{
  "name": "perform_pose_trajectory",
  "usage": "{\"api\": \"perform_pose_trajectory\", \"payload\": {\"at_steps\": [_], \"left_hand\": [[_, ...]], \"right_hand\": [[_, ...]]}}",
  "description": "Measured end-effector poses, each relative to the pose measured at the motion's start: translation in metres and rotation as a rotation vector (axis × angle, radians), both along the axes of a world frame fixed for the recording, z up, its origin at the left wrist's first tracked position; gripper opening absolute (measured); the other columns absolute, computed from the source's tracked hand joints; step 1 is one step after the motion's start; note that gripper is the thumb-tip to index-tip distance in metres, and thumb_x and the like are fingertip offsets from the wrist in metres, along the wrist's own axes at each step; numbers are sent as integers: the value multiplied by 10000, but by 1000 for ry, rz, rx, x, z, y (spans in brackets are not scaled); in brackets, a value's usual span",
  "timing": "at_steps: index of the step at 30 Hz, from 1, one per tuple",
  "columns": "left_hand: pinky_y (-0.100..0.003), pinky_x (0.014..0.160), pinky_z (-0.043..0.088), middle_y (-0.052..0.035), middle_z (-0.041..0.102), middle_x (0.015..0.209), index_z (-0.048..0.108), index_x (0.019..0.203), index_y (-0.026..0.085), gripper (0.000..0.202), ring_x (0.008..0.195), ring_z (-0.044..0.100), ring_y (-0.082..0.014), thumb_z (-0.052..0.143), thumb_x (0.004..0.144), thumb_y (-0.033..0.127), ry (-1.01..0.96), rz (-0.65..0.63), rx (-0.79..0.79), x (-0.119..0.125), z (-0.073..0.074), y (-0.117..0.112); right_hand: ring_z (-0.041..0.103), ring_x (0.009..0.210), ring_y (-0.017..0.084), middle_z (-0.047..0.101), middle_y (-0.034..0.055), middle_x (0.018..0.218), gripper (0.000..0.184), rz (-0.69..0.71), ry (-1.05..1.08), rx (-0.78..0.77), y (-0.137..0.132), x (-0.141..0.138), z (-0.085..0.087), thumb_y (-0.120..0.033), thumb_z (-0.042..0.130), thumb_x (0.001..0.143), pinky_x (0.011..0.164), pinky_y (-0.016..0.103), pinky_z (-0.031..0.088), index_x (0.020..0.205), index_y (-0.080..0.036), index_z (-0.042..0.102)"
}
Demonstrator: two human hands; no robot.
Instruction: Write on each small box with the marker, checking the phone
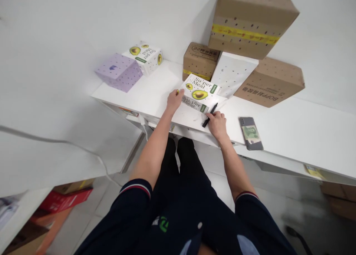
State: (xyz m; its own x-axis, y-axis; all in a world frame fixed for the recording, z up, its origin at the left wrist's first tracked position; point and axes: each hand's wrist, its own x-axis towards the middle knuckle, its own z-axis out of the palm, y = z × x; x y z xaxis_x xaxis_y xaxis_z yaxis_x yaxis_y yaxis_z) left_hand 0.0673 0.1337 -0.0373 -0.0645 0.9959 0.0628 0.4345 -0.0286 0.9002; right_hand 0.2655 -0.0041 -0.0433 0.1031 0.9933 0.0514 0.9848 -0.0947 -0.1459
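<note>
A white Su-per Meal box with avocado pictures lies on the white table between my two hands. My left hand is closed at the box's left end, its fingers curled against the corner. A small yellow-green patch shows at those fingertips; whether it is print on the box is unclear. In front of the box's right corner, my right hand is closed with thumb and fingers on a black marker pen. The pen slants beside the box, and the curled fingers partly hide the grip.
Behind stand cardboard boxes, a smaller carton and a white box. A purple box and another Su-per Meal box sit back left. A phone lies near the table's front edge. A cable hangs at left.
</note>
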Motion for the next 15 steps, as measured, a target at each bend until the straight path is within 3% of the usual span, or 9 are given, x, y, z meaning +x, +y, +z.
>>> {"api": "perform_pose_trajectory", "payload": {"at_steps": [3, 6, 11, 15], "left_hand": [[-348, 788, 419, -55, 579, 744, 477, 699, 222, 307, 786, 572, -236, 526, 946, 398, 0, 15, -7, -3, 2, -7], [-346, 825, 430, -60, 603, 805, 495, 762, 230, 249, 838, 587, -244, 547, 941, 396, -36, 48, -27, -4, 3, -16], [-345, 834, 436, -40, 593, 813, 468, 828, 251, 196, 836, 587, -241, 554, 950, 379, -73, 92, -45, -3, 2, -37], [-333, 821, 435, -7, 545, 743, 446, 827, 259, 223, 801, 581, -234, 612, 925, 373, -140, 140, -10, -2, -2, -55]], "right_hand": [[459, 1009, 298, 557, 176, 1164, 451, 37, -39, -2, 0, 1, -1, -120, 390, 948, 801, 406, 395, 1293, -237, 655], [486, 965, 285, 566, 173, 1081, 414, 1, 33, 123, -5, 5, -12, -67, 433, 885, 826, 422, 432, 1218, -175, 654], [597, 986, 242, 617, 108, 1045, 283, -83, 597, 581, -4, 7, -34, -257, 445, 939, 907, 430, 500, 1186, -200, 571], [657, 931, 181, 659, 56, 1066, 294, -143, 1038, 709, 14, -9, -34, -463, 479, 949, 905, 390, 528, 1139, -248, 542]]}}
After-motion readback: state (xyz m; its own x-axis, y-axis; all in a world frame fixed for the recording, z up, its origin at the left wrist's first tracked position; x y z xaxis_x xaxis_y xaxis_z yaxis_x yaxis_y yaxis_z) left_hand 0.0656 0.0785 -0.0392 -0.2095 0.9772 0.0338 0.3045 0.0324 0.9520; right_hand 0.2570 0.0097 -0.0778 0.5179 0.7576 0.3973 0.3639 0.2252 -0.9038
